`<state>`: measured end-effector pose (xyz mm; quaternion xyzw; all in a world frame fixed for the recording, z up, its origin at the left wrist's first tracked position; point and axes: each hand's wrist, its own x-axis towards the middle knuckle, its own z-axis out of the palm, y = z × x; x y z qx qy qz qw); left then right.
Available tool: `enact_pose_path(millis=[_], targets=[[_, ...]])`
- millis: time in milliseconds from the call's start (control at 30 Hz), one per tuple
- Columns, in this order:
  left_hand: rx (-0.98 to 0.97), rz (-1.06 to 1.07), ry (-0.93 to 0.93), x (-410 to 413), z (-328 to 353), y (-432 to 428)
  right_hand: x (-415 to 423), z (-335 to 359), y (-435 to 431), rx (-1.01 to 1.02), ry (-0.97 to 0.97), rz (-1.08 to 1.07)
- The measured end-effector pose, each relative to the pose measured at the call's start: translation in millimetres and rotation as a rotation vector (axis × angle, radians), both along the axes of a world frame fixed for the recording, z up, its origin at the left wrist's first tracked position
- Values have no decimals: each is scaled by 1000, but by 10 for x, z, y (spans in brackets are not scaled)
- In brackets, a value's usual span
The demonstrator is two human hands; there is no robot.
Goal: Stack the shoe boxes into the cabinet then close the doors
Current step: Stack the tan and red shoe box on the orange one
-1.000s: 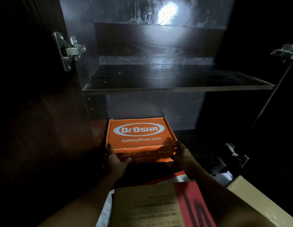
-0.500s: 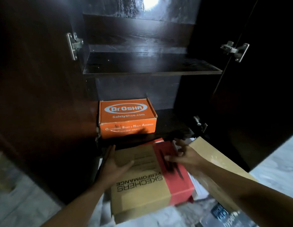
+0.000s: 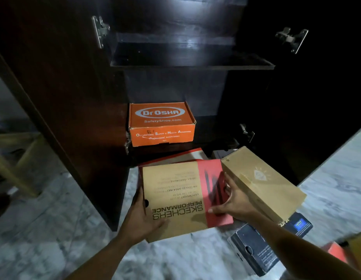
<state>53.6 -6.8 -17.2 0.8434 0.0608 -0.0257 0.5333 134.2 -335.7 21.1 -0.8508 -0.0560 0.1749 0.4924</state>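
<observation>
Floor: pale grey-veined marble [image 3: 54,249], dimly lit. Dark wood cabinet [image 3: 175,85] stands on it, both doors swung wide: left door [image 3: 60,93], right door [image 3: 316,98]. Metal hinges visible on each side, upper left [image 3: 101,31] and upper right [image 3: 290,38]

Inside: one shelf [image 3: 191,61] across the upper part. In the compartment below it, an orange Dr.Osha box [image 3: 162,124] sits hard against the left wall, lid up, printed front facing out

Outside, just in front of the cabinet opening: tan-and-red Skechers box [image 3: 175,195], lid up, its lettering upside down to the viewer. Cannot tell whether it is off the floor or resting on something; a red edge shows behind its far side

Left hand [image 3: 141,221]: grips the box's near left corner, thumb lying on the lid, fingers wrapped down the side
Right hand [image 3: 234,203]: clamped on the right end over the red band, thumb on the lid, fingers curled over the edge

Just beside the right hand, a plain tan box [image 3: 262,182] lies tilted on top of two dark boxes: a black one [image 3: 254,251] nearer, one with a blue label [image 3: 298,225] farther right

Far left: part of a pale wooden frame [image 3: 24,162], blurred
</observation>
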Motion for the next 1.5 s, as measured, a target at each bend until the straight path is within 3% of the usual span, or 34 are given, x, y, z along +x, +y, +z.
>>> enact_pose_path(millis=[167, 433, 567, 700, 1033, 1267, 1500], targets=[[-58, 56, -13, -11, -175, -16, -35, -37, -12, -9, 64, -15], [-34, 336, -110, 132, -78, -61, 21, -195, 82, 35, 5, -11], [-135, 233, -17, 134, -89, 72, 108, -164, 99, 61, -31, -54], [-86, 104, 55, 179, -69, 159, 173, -106, 131, 105, -74, -94], [-144, 130, -31, 274, -100, 123, 102, -168, 292, 159, -41, -97], [-229, 239, -239, 703, 403, -61, 442, 308, 210, 230, -234, -72], [-225, 346, -385, 1707, 1188, 44, 1514, 1339, 470, 276, -356, -64]])
